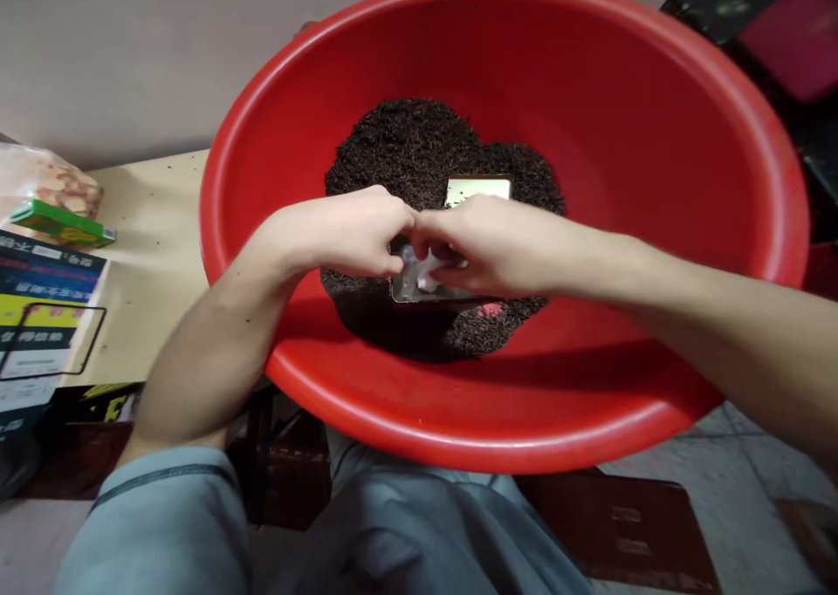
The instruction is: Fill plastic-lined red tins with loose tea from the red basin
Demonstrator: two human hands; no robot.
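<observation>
Both hands meet over a shallow rectangular metal tin that lies on dark, dry, thin leaves, which look like loose tea. Inside the tin shows a thin clear plastic bag. My left hand has thumb and fingers curled in at the tin's left side, pinching the plastic. From the right, my right hand reaches across the tin, its bent fingers pinching the bag near the left fingertips. Just behind it, a shiny pale panel with leaf bits on it sticks up, perhaps the tin's lid.
A large red basin holds the leaves. A small pink patch shows among them. To the left, a light wooden table carries a bag of snacks, a green box and a printed box.
</observation>
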